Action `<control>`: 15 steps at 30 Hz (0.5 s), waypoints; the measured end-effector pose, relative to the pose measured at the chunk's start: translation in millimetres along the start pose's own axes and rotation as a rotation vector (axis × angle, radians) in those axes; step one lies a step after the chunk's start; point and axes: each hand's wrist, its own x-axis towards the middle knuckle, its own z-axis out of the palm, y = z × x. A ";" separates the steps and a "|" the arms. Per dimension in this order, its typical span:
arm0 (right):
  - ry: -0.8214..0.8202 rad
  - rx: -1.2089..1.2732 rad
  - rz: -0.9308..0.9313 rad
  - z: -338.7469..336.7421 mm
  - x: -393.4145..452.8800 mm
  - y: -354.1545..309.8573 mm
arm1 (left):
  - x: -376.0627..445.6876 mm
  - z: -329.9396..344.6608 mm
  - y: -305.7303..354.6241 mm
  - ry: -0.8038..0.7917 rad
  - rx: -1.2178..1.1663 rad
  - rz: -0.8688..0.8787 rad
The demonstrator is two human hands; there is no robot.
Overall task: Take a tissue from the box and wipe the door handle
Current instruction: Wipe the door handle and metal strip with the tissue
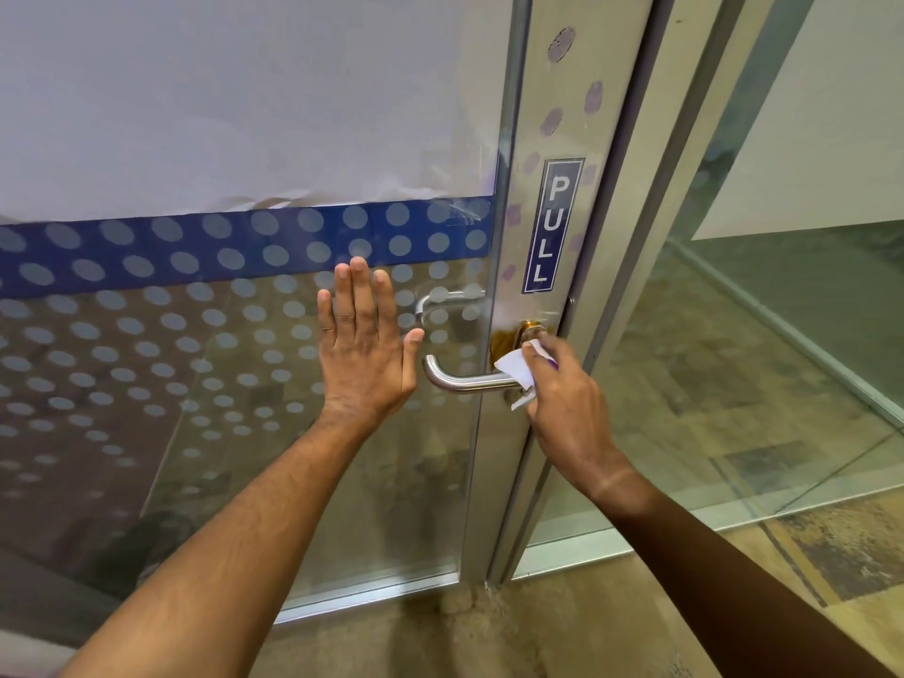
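A steel lever door handle (460, 380) juts left from the metal stile of a glass door. My right hand (562, 403) is closed on a crumpled white tissue (513, 369) and presses it against the handle's base, by the brass-coloured lock (508, 342). My left hand (364, 347) lies flat on the glass just left of the handle, fingers together and pointing up, holding nothing. The tissue box is out of view.
The glass door (244, 335) carries a blue band with grey dots and frosted film above. A blue PULL sign (550, 227) sits on the stile above the handle. A second handle (440, 300) shows behind the glass. A glass side panel (734, 359) stands at right.
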 end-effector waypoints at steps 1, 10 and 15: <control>0.000 0.004 0.026 -0.9 3.5 -0.6 | -0.1 0.2 -0.2 0.001 -0.004 0.001; 0.144 0.187 0.100 -14.0 15.5 -3.6 | 0.8 0.1 -0.7 0.003 0.003 0.002; 0.130 0.245 0.272 -12.1 23.5 -11.8 | 0.3 0.5 0.1 -0.006 0.004 0.001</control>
